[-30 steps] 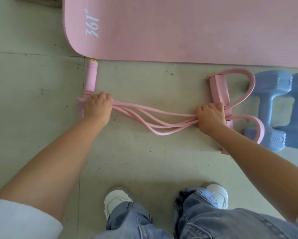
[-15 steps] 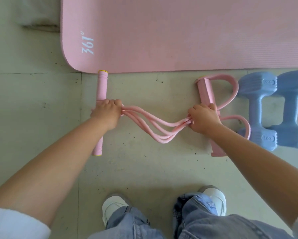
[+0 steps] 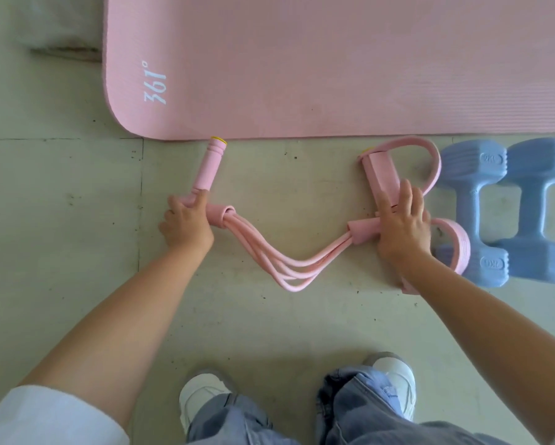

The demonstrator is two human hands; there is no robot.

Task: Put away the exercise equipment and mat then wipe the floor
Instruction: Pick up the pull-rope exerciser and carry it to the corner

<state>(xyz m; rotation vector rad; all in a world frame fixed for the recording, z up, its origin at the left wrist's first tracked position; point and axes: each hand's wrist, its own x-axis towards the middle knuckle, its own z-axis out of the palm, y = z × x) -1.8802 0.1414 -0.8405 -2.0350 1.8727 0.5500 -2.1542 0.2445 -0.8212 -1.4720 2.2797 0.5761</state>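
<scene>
I am bent over a pale green floor (image 3: 269, 332), looking straight down at my two bare forearms reaching out ahead of me. My left hand (image 3: 186, 224) grips the middle of the pink foam handle bar (image 3: 207, 170) of a pedal resistance band (image 3: 289, 268), its fingers (image 3: 199, 200) curled round the bar; the bar's yellow-capped far end just meets the near edge of a pink exercise mat (image 3: 334, 65). My right hand (image 3: 403, 226) lies on the other end of the band, on the pink foot bar (image 3: 382, 173), with its fingers straight and spread, pressing rather than clutching. Between my hands the four pink elastic tubes sag in a loose curve on the floor toward me. Two flat pink foot straps (image 3: 430, 162) loop out from the foot bar to the right, one of them touching the nearer of two blue dumbbells (image 3: 510, 213), which lie side by side on the floor just beside the mat's near edge. The mat lies flat and unrolled across the far part of the floor, with white "361°" lettering near its rounded left corner. At the bottom edge are my white shoes (image 3: 202, 396) and blue jeans (image 3: 366, 419), and a white sleeve (image 3: 45, 419) on my left arm.
</scene>
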